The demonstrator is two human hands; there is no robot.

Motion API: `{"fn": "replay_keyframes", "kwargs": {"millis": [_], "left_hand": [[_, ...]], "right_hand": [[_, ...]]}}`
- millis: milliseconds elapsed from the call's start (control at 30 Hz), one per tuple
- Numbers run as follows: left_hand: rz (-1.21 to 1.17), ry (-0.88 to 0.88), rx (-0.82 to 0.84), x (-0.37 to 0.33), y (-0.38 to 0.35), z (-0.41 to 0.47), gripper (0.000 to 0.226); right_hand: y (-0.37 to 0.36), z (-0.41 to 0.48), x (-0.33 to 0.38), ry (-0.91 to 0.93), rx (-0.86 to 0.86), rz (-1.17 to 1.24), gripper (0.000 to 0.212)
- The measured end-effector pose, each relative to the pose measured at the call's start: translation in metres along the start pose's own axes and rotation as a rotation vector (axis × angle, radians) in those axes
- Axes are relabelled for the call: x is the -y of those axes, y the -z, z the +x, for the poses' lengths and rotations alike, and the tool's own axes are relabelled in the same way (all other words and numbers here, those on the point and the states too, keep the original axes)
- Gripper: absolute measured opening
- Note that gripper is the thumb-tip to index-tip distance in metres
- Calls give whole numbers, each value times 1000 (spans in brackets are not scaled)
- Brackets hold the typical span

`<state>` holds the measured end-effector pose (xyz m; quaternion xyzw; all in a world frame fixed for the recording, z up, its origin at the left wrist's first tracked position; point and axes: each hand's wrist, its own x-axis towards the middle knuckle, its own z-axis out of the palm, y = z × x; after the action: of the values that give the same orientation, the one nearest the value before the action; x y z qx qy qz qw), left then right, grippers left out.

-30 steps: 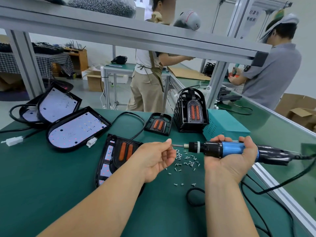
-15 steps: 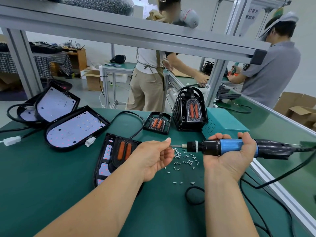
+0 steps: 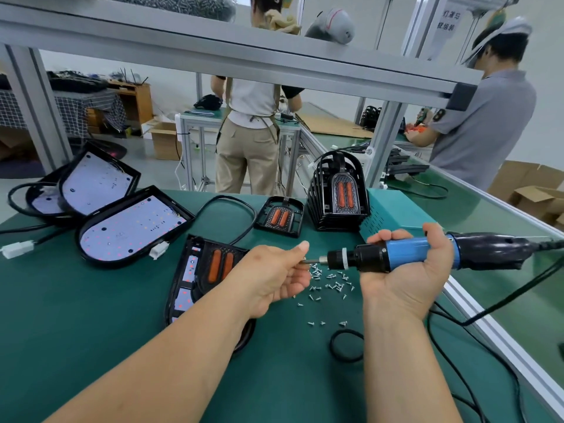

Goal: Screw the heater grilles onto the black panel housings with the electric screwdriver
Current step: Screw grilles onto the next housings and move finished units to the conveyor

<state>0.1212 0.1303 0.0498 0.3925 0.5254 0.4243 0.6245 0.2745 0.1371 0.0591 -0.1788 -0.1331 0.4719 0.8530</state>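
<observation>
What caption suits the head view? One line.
Right hand holds the electric screwdriver level; left hand pinches at its bit tip above loose screws.

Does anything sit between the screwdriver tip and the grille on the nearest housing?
Yes. The left hand pinches the tip of the screwdriver and sits between it and the grille, over the right edge of the housing. The right hand holds the tool level above the loose screws.

Bright, even light; edges bowed
</observation>
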Motion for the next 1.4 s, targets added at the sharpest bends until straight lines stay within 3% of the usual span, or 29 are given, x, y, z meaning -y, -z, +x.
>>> {"fn": "replay_keyframes", "kwargs": {"millis": [67,133,200,267,367,500,600,667,800,1400], "left_hand": [[172,-49,-12,-9,7,-6,66],[461,-239,-186,-20,29,-12,82],[689,-373,-467,-29,67,-18,70],[730,-296,-601,-25,100,-28,51],[700,-27,-507,-2,119,-33,55],[218,139,-166,8,123,-33,52],[102,95,-92,10,124,-29,31],[70,7,-93,11,122,-26,26],[72,-189,-109,5,120,-20,38],[100,-230,-128,5,119,-16,60]], "right_hand": [[0,-1,0,-15,-41,16,27],[-2,0,3,-28,-76,41,19],[-3,0,5,-36,-102,74,18],[-4,-2,4,-36,-113,78,18],[-8,-7,-3,-61,-108,31,29],[-15,-14,-14,-50,-50,-17,23],[-22,-17,-26,5,32,-81,25],[-32,-19,-33,70,96,-124,14],[-54,-21,-43,137,197,-117,14],[-66,-11,-65,237,279,-202,16]]}}
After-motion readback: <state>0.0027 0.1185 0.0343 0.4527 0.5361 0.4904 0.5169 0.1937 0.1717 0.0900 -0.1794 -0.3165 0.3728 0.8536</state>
